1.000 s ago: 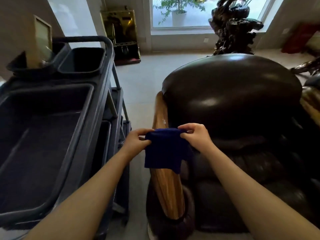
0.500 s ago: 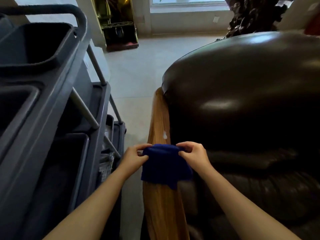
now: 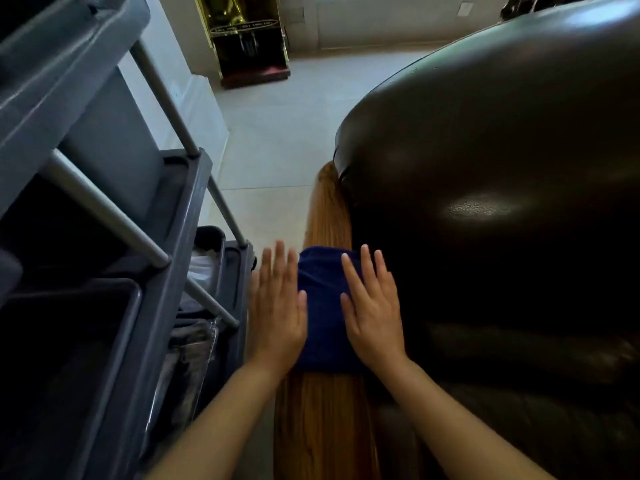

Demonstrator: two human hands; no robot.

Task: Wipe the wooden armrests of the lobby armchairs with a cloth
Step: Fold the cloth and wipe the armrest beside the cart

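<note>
A dark blue cloth [image 3: 323, 306] lies draped across the wooden armrest [image 3: 327, 216] of a dark brown leather armchair [image 3: 502, 188]. My left hand [image 3: 277, 306] is flat on the cloth's left side, fingers straight and together. My right hand [image 3: 372, 306] is flat on its right side, fingers slightly spread. Neither hand grips the cloth; both palms press down on it. The armrest runs from the bottom of the frame up to the chair's back, with bare wood showing above and below the cloth.
A grey cleaning cart [image 3: 114, 237] with shelves, bins and metal posts stands close on the left of the armrest. Pale tiled floor [image 3: 277, 133] lies beyond. A brass-framed stand [image 3: 247, 36] sits by the far wall.
Both hands let go of the cloth's top edge and now lie flat on it. The cloth has been laid over the armrest. The camera has come closer and tilted down.
</note>
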